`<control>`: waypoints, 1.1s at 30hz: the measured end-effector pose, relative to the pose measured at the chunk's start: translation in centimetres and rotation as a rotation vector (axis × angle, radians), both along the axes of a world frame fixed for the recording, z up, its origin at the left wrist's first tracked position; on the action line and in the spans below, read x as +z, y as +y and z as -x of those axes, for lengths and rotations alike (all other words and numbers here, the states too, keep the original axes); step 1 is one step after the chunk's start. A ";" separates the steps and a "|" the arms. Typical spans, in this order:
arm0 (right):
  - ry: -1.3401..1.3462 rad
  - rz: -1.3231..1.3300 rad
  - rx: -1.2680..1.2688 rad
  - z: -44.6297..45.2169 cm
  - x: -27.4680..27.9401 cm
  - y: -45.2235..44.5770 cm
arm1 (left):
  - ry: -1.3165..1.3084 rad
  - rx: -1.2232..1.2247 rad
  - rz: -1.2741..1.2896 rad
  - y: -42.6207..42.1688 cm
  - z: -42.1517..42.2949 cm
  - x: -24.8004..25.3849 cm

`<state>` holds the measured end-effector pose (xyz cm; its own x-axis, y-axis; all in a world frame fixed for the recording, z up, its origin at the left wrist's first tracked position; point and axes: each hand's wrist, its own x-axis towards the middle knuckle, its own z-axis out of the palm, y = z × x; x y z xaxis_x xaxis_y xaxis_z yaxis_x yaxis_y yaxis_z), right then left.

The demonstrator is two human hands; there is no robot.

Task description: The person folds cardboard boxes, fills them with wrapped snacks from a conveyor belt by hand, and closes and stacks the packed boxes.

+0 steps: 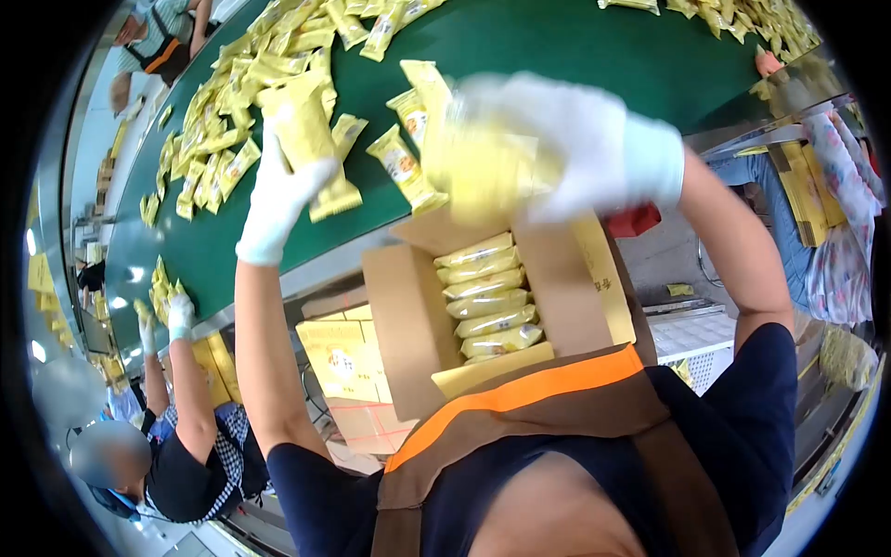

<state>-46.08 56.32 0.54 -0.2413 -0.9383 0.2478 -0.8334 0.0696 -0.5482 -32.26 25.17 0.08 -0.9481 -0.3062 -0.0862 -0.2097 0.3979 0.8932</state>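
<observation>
My left hand (283, 195), in a white glove, is closed around a yellow wrapped snack packet (306, 125) above the green table. Blurred by motion, my right hand (571, 135) is also gloved and grips yellow snack packets (487, 172); how many I cannot tell. Below it stands an open cardboard box (399, 316) against my apron, its flaps spread. A row of several packets (487, 302) lies inside. Just left of my right hand, a loose packet (401, 167) with a printed label rests on the table.
Heaped yellow packets (269, 70) cover the left of the green table (548, 42); another pile (761, 23) lies at far right. Printed yellow cartons (339, 357) stand left of the box. A co-worker's gloved hand (179, 316) handles packets at lower left. Another person (167, 46) is across the table.
</observation>
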 end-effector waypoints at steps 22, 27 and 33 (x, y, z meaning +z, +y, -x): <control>-0.033 -0.607 0.136 -17.9 -10.1 0.0 | -0.285 -0.815 1.025 15.4 -4.2 -3.4; -0.115 -0.637 0.196 -17.2 -9.1 1.1 | -0.298 -0.788 1.108 17.5 -3.2 -6.3; 0.170 -0.457 0.532 -14.9 -6.6 4.4 | -0.208 -0.673 1.132 17.7 -5.6 -10.4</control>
